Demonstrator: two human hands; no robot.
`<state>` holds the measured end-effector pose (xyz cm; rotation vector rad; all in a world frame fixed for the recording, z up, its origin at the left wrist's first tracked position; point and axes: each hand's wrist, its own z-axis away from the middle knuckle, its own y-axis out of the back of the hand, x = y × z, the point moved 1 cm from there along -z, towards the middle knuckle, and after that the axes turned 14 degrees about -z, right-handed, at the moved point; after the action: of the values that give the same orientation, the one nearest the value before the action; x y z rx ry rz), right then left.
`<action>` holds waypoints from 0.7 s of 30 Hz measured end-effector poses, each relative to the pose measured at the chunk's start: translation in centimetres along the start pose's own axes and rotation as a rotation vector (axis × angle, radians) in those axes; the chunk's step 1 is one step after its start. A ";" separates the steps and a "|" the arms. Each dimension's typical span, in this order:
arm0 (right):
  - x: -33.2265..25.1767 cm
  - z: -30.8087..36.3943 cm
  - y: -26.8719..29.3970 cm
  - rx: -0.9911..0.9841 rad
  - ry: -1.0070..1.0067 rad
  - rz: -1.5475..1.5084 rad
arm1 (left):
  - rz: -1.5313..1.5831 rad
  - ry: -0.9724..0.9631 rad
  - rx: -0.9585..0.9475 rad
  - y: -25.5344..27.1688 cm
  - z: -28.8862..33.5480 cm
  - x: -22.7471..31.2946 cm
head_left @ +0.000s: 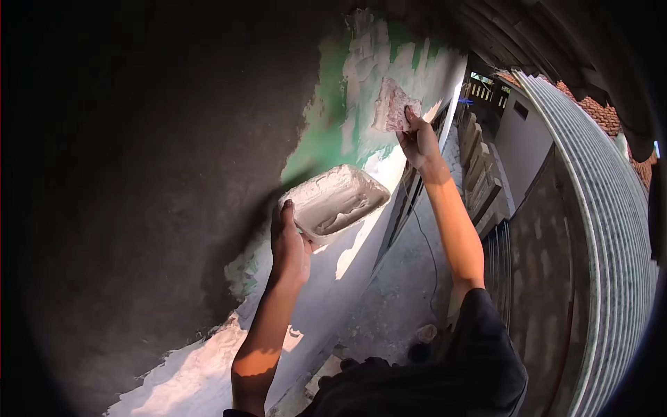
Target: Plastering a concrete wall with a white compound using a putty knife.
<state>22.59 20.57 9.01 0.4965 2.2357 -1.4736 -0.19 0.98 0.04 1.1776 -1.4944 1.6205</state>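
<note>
A whitish, putty-smeared rectangular tub [326, 186] with rounded corners is gripped at its near left edge by my left hand [290, 243], thumb on the rim. Thick pale putty coats its inside. Higher up and to the right, my right hand [421, 142] pinches a flat putty spreader [392, 105], its face caked in white and pinkish paste. The spreader is up against or just in front of the wall [306, 149], where green paint is partly covered by white streaks; whether it touches cannot be made out. Dark bare wall fills the left side.
A narrow concrete walkway [389, 306] runs below, with a thin cable [422, 226] hanging over it. Pale stacked blocks [481, 177] stand beyond my right forearm. Corrugated sheeting [597, 208] curves along the right, near a tiled roof [590, 108].
</note>
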 end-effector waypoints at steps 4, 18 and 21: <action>-2.5 -7.0 3.5 0.091 0.121 -0.112 | 0.003 0.015 0.013 -2.0 -3.2 1.4; -7.9 -25.7 0.5 0.406 1.064 1.249 | 0.006 0.057 -0.107 -2.0 -8.9 -0.5; -2.0 -24.4 -3.6 0.324 1.091 1.333 | -0.024 0.071 -0.062 -1.6 -8.2 -0.2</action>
<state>18.91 41.65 21.49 2.6660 1.3352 -0.7574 -0.22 9.29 0.88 1.0891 -1.4704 1.5721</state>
